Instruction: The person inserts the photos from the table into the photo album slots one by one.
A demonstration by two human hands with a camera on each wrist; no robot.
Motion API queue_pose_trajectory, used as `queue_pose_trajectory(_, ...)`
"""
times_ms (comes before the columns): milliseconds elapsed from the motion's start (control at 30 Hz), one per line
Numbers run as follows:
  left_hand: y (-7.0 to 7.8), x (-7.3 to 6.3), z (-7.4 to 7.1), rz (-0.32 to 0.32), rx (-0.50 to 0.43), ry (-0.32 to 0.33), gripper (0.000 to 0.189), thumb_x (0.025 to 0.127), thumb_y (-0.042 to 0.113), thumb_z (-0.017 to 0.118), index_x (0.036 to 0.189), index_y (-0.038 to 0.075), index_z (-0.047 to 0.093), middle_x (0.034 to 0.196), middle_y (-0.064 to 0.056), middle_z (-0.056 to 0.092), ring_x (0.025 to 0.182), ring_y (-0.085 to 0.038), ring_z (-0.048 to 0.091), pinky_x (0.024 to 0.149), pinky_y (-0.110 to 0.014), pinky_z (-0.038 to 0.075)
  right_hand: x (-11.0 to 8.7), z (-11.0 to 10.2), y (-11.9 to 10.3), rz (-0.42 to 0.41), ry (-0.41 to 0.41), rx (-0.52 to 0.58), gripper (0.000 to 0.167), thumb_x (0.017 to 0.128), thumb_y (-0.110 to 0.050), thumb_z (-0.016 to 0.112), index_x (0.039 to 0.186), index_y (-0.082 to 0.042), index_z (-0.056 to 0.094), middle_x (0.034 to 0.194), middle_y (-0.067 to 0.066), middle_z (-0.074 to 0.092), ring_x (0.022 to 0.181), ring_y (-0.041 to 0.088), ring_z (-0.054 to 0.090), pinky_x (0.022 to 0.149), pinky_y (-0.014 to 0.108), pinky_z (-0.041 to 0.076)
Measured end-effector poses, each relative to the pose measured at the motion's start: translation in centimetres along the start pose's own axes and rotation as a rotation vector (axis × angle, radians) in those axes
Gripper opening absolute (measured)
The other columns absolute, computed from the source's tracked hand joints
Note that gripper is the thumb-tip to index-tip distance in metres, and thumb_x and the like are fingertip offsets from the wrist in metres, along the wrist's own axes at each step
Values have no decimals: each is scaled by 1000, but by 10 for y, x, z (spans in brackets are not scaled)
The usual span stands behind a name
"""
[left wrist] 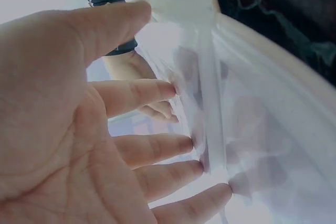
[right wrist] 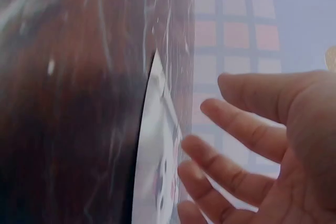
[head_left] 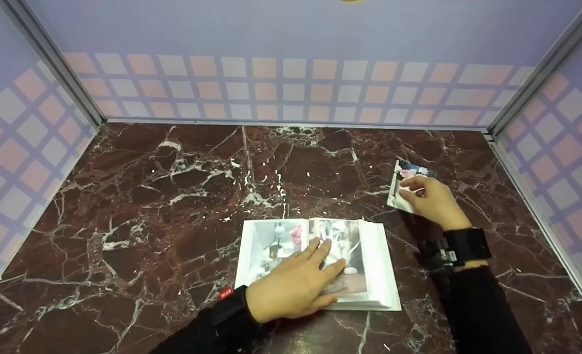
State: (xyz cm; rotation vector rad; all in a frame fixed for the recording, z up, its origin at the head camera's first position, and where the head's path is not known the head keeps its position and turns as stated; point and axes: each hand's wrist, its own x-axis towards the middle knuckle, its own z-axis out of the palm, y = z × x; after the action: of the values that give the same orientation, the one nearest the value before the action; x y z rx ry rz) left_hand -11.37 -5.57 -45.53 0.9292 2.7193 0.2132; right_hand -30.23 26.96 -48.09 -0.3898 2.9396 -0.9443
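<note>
A white photo album lies spread open near the front of the table, a picture showing on each side. My left hand rests on its pages, fingers straight and spread; in the left wrist view the fingertips touch the clear sleeves. To the right and farther back, a small stack of loose photos lies on the table, pink flowers on the top one. Over it is my right hand, fingers loosely bent. The right wrist view shows a gap between thumb and fingers, with the photo beside the fingertips.
The tabletop is dark red marble with white veins. Purple panels with pink and white squares enclose it: a back wall, a left wall and a right wall. Each wrist wears a black band.
</note>
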Motion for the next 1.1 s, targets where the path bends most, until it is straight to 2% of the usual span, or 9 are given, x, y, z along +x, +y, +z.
queue_pose_trajectory(167, 14, 2, 10, -38, 10, 108, 66, 105, 45, 60, 162, 15, 47, 172, -25, 34, 157, -50, 37, 119, -65, 45, -2, -5, 7, 65, 36, -19, 36, 104, -26, 67, 128, 1, 70, 131, 33, 70, 119, 53, 68, 104, 67, 51)
queue_pose_trajectory(233, 19, 5, 16, -48, 69, 187, 64, 99, 44, 65, 154, 13, 56, 164, -22, 47, 151, -44, 48, 114, -61, 53, -2, -5, 8, 91, 39, -39, 38, 104, -26, 67, 128, 3, 70, 131, 35, 69, 119, 53, 67, 103, 67, 50)
queue_pose_trajectory(300, 23, 7, 20, -54, 157, 254, 58, 96, 46, 67, 143, 13, 64, 146, -14, 60, 135, -32, 59, 100, -47, 59, -3, -4, 10, 104, 40, -72, 40, 103, -27, 68, 128, 4, 69, 130, 37, 69, 119, 54, 65, 103, 68, 49)
queue_pose_trajectory(400, 27, 11, 24, -53, 271, 333, 50, 93, 49, 69, 129, 14, 71, 116, -4, 64, 103, -19, 59, 74, -29, 48, -4, -2, 13, 116, 32, -129, 44, 102, -29, 70, 128, 6, 68, 125, 39, 68, 120, 56, 60, 105, 69, 45)
queue_pose_trajectory(467, 30, 12, 24, -41, 317, 366, 45, 93, 50, 70, 121, 14, 73, 104, -1, 66, 89, -16, 57, 65, -26, 42, -6, -2, 15, 126, 24, -159, 47, 101, -31, 71, 130, 6, 67, 121, 39, 65, 120, 58, 56, 106, 71, 43)
queue_pose_trajectory(667, 33, 19, 21, -3, 383, 506, 21, 99, 38, 68, 92, 18, 69, 77, 4, 67, 62, -11, 56, 48, -23, 43, -8, -2, 18, 176, 2, -179, 54, 98, -35, 73, 135, 3, 64, 130, 43, 54, 126, 67, 48, 107, 76, 41)
queue_pose_trajectory(767, 30, 19, 16, 1, 286, 533, 14, 99, 29, 67, 92, 17, 64, 67, 6, 62, 53, -8, 50, 42, -20, 39, -7, -2, 20, 179, 4, -168, 56, 96, -35, 75, 136, 3, 64, 130, 43, 55, 126, 66, 47, 108, 75, 41)
queue_pose_trajectory(900, 21, 13, 7, 8, 25, 516, 11, 95, 17, 67, 101, 12, 59, 57, 11, 46, 45, -5, 37, 37, -15, 30, -6, -2, 22, 169, 23, -141, 57, 94, -33, 80, 134, 5, 65, 122, 40, 62, 122, 57, 50, 107, 69, 43)
queue_pose_trajectory(1100, 5, -1, 0, 25, -271, 522, 19, 94, 6, 63, 113, 6, 66, 56, 16, 36, 44, 3, 30, 37, -10, 26, -2, -3, 21, 193, 7, -78, 57, 93, -28, 82, 136, 6, 63, 128, 42, 62, 128, 56, 48, 112, 70, 41)
